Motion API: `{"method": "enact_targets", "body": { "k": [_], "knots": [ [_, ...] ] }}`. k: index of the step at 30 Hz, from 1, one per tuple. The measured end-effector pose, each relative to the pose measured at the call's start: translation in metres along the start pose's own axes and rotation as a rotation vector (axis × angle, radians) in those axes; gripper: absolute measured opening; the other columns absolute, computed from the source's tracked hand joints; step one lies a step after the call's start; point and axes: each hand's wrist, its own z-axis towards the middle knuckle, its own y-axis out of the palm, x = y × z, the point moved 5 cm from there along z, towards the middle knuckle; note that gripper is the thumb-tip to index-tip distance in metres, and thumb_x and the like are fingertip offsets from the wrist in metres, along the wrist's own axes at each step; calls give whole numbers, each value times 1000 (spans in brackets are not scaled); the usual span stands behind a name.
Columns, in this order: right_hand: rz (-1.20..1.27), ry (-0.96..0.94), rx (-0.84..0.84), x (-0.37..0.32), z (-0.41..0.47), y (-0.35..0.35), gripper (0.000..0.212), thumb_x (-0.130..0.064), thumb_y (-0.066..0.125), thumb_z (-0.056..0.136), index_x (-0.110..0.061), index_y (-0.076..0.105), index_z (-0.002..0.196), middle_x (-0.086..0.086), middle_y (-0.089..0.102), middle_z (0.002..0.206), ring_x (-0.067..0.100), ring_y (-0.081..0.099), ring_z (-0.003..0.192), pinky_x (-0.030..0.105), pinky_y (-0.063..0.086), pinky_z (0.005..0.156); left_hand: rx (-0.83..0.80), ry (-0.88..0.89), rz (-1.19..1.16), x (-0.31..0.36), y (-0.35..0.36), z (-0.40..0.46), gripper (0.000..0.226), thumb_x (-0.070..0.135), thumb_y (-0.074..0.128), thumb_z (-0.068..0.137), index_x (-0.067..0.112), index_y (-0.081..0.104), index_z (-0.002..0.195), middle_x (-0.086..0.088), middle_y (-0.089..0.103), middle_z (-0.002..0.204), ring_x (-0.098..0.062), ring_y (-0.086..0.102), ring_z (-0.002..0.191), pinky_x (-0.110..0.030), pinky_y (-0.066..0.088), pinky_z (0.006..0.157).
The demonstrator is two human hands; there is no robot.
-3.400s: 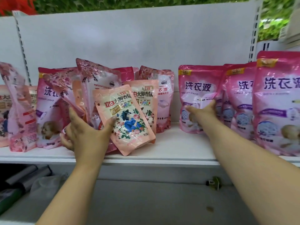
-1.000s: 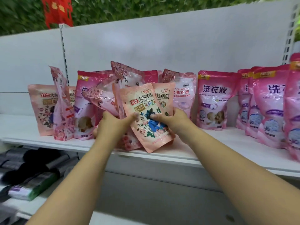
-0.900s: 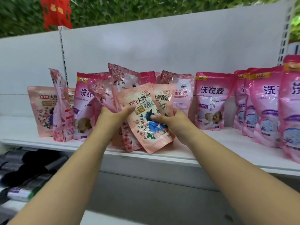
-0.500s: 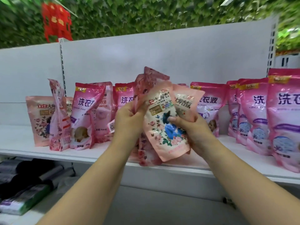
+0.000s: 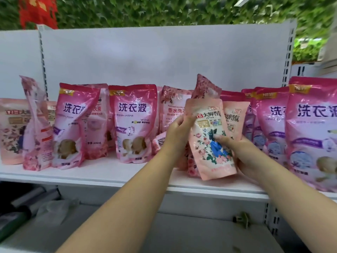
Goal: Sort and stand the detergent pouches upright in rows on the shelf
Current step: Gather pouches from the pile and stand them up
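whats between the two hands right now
In the head view, a peach floral pouch lies between the left hand and right hand, with more pouches bunched behind it.

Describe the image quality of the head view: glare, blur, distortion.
Head view: even, bright light; soft glare patches on the glossy magenta pouches; wide-angle bending curves the shelf edge and stretches the right-edge pouch; the foliage on top is smeared; print on the peach floral pouch, held by left hand and right hand, stays mostly legible.

Bare shelf front is open; upright pink pouches block the back.
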Motion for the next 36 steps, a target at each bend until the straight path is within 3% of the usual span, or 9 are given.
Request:
{"method": "enact_targets", "body": {
  "k": [6,8,12,17,24,28,30,33,36],
  "knots": [
    [-123,-31,67,11,13,10,79,-31,79,48,-19,52,121,7,70,103,26,67,94,47,51,90,-113,45,87,9,-23,-6,67,67,15,89,29,71,96,-4,72,96,-18,68,86,-32,53,79],
    [-138,-40,113,15,18,8,71,-29,80,57,-20,52,121,7,70,104,27,66,96,49,49,92,-20,162,329,19,-41,-16,64,57,6,94,35,57,124,8,62,115,-5,56,97,-29,43,90],
    [-183,-61,149,19,22,0,49,-22,72,77,-20,53,121,6,68,108,26,63,100,48,47,96,-85,112,684,6,-72,-30,67,63,17,90,26,30,143,0,32,149,-16,30,137,-41,21,114],
    [-182,-48,149,17,20,-3,48,-24,71,78,-21,52,122,6,67,108,26,64,99,44,48,93,-148,35,1214,0,-89,-39,78,49,61,80,29,24,146,1,40,144,-15,40,125,-26,28,101],
    [-226,-30,182,18,17,-3,48,-30,72,76,-24,51,118,5,66,109,26,62,102,47,45,98,92,124,974,8,-102,-31,18,28,62,87,40,70,97,-8,68,94,-34,58,102,-46,48,90],
    [-215,-38,200,18,17,-2,60,-35,75,71,-21,49,124,6,65,113,27,61,104,47,45,98,222,90,637,2,-108,-29,32,40,59,86,25,62,58,6,47,46,-39,55,82,-46,51,79],
    [-236,-12,192,21,15,3,87,-49,80,53,-23,45,128,4,64,116,27,61,106,47,44,99,233,19,611,0,-104,-30,28,37,52,91,22,53,68,-1,49,61,-26,53,72,-33,47,75],
    [-290,22,138,24,14,18,126,-67,81,26,-27,31,135,4,57,126,27,57,111,47,43,100,119,-145,594,-5,-91,-34,48,47,35,95,13,43,128,-8,56,122,-28,50,119,-40,33,107],
    [-326,31,157,30,18,38,116,-53,78,57,-24,8,145,7,36,145,29,43,127,45,34,107,56,-75,633,-1,-93,-40,78,56,26,96,-11,31,136,-14,49,134,-26,37,133,-38,22,113]
  ]
}}
